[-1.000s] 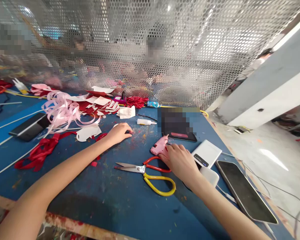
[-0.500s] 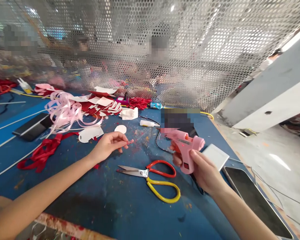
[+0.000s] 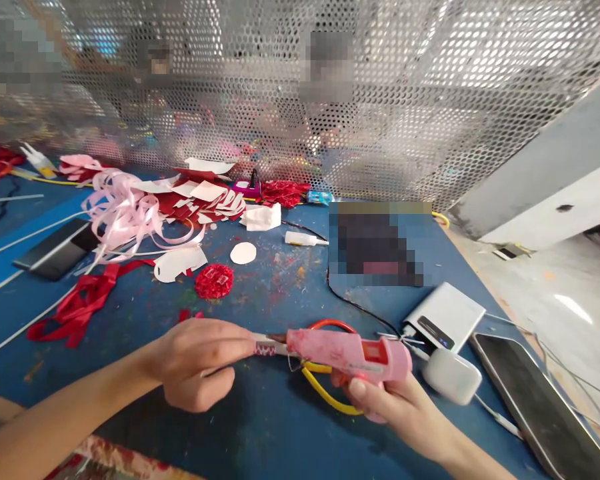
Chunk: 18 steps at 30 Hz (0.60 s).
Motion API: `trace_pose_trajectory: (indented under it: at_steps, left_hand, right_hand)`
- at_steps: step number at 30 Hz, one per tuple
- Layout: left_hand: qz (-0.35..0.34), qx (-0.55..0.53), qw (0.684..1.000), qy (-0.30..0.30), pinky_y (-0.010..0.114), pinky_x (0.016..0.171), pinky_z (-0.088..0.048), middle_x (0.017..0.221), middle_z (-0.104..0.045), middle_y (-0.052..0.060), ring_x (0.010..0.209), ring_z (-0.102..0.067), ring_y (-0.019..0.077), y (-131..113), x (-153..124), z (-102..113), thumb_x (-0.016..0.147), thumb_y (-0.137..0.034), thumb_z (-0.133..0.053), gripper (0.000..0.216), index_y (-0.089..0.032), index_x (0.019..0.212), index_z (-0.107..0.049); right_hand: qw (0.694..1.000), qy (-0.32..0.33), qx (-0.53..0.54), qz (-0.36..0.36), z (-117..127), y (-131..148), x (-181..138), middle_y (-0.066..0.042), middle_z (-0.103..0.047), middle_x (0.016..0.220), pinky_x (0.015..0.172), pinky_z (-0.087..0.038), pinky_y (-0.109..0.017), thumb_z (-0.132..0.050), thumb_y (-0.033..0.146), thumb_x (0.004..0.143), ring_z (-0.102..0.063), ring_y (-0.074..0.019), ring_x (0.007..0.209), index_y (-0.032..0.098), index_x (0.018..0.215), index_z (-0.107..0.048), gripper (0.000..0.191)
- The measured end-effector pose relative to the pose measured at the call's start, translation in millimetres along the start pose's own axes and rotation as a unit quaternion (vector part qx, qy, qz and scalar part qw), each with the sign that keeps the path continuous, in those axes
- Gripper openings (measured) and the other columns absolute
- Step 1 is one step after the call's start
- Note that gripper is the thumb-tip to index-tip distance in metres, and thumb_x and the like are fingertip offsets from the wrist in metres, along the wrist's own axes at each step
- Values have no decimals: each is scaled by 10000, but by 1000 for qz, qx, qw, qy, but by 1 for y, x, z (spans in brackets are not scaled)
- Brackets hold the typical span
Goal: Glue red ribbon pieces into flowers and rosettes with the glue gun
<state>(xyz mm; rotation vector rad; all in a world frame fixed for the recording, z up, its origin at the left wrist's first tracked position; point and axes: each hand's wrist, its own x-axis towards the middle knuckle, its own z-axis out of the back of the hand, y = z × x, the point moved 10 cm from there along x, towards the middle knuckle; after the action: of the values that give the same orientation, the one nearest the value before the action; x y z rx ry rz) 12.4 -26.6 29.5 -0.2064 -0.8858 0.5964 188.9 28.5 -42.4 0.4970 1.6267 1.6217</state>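
Both hands have moved lower over the tabletop [image 3: 260, 433] since half a second ago, and the glue gun [image 3: 325, 350] now meets the work at the left hand [image 3: 195, 360]. Left hand: fingers closed in a pinch, holding a small red-and-white piece [image 3: 266, 348] that projects from the fingertips toward the right. Right hand [image 3: 400, 407]: closed around the handle of the pink glue gun, barrel roughly level, nozzle directed left. Nozzle and piece lie side by side, overlapping in the view; contact between them cannot be confirmed.

Scissors [image 3: 323, 392] lie on the tabletop beneath the glue gun, which covers part of them; sections of the red and yellow handle loops remain exposed. A red rosette [image 3: 214, 281], covered by the left hand in the preceding frame, is now exposed on the tabletop beyond that hand. A white disc [image 3: 243, 253] lies just past the rosette, and a white bottle [image 3: 301, 239] lies on its side farther right.

Near the right hand are a white power bank [image 3: 447, 317], a rounded white case [image 3: 453, 375] and a phone [image 3: 545, 407]. Pink ribbon [image 3: 123, 217] is heaped at the far left.
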Motion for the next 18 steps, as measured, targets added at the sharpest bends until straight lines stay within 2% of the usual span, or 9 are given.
trace_pose_trajectory:
  at_steps: [4, 9, 13, 16, 18]
  left_hand:
    - [-29, 23, 999, 40, 284, 811, -569, 992, -722, 106, 923, -686, 219, -14, 9, -4, 655, -31, -422, 730, -166, 1373, -394]
    - [-30, 28, 999, 9, 285, 795, -574, 968, -730, 87, 924, -686, 219, -14, 7, -2, 646, -35, -377, 746, -169, 1380, -378]
    - [-38, 39, 998, 19, 276, 802, -570, 960, -729, 105, 941, -681, 205, -13, 3, -7, 653, -33, -368, 735, -144, 1379, -376]
    - [-38, 35, 999, -3, 278, 825, -561, 980, -722, 110, 970, -669, 196, -10, -2, -5, 665, -40, -350, 720, -143, 1377, -388]
    - [-34, 26, 999, 3, 284, 834, -557, 1009, -717, 103, 982, -665, 200, -7, -7, -7, 681, -52, -348, 710, -158, 1382, -385]
  right_hand:
    - [999, 17, -26, 27, -4, 7, 1, 38, -405, 530, 402, -318, -209, -559, 619, 742, -342, -84, 462, 202, 798, -580, 421]
    - [997, 18, -69, 22, -4, 6, -1, 17, -452, 576, 392, -328, -203, -529, 619, 762, -357, -88, 480, 202, 889, -612, 443]
    - [997, 10, -75, 26, -4, 7, -2, 35, -384, 516, 399, -343, -197, -526, 623, 763, -370, -94, 485, 198, 797, -615, 435]
    - [996, 2, -77, 35, -1, 8, 0, 35, -386, 507, 435, -384, -210, -538, 616, 759, -405, -106, 508, 199, 774, -613, 424]
    - [996, 2, -77, 41, -1, 9, 1, 35, -399, 508, 448, -399, -219, -557, 622, 740, -420, -112, 517, 200, 796, -616, 430]
